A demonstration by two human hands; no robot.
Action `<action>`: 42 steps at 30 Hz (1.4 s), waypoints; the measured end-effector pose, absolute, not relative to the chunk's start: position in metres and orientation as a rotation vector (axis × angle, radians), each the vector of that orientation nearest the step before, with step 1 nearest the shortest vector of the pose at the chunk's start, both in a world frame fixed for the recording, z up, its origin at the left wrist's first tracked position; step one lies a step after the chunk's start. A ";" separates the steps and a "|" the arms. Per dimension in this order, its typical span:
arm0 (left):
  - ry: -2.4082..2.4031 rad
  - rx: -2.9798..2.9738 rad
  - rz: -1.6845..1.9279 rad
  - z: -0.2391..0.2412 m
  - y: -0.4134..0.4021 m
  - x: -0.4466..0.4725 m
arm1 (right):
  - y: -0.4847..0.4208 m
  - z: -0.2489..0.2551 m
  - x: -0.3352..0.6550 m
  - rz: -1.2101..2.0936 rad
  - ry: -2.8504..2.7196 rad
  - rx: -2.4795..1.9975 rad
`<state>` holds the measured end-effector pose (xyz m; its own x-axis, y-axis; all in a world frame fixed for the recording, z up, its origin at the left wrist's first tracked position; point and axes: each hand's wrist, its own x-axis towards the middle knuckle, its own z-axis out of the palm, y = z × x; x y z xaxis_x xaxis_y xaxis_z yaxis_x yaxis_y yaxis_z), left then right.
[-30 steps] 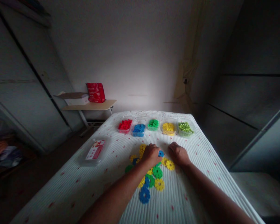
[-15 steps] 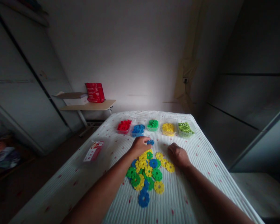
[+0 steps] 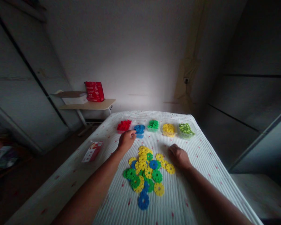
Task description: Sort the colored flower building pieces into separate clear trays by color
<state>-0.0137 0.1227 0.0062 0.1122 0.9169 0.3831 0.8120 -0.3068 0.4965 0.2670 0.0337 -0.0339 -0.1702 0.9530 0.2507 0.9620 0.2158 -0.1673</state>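
My left hand [image 3: 127, 139] is at the near left edge of a clear tub of blue discs [image 3: 140, 128]. Its thumb and index finger are curved and slightly apart, and no disc shows plainly between them. My right hand [image 3: 180, 156] rests on the cloth with curled fingers; whatever may be inside is hidden. Between my arms lies a loose pile of notched plastic discs: yellow ones [image 3: 142, 157], green ones [image 3: 157, 176] and blue ones [image 3: 143, 201]. Beside my right hand are a few yellow discs [image 3: 170, 168].
Tubs of red pieces [image 3: 124, 125], green discs [image 3: 153, 124], yellow discs [image 3: 169, 129] and light green pieces [image 3: 186, 129] line the far side. A clear package with a printed label [image 3: 92, 152] lies left. Beyond stands a side table [image 3: 91, 105] with a red bag [image 3: 94, 91].
My left hand has moved left and away from me, from above the pile to the blue tub. The blue disc it held no longer shows distinctly. My right hand stayed put.
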 end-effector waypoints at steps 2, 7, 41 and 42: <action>1.734 2.221 0.905 -0.007 0.097 -0.030 | 0.033 -0.031 0.267 -0.031 -2.193 -1.830; 1.796 2.162 0.837 -0.041 0.059 -0.067 | 0.030 -0.019 0.263 0.134 -2.249 -1.675; 1.804 2.215 0.890 -0.053 0.053 -0.068 | 0.016 0.017 0.231 0.007 -2.576 -1.455; 1.803 2.217 0.892 -0.052 0.053 -0.068 | 0.017 0.017 0.226 0.062 -2.562 -1.396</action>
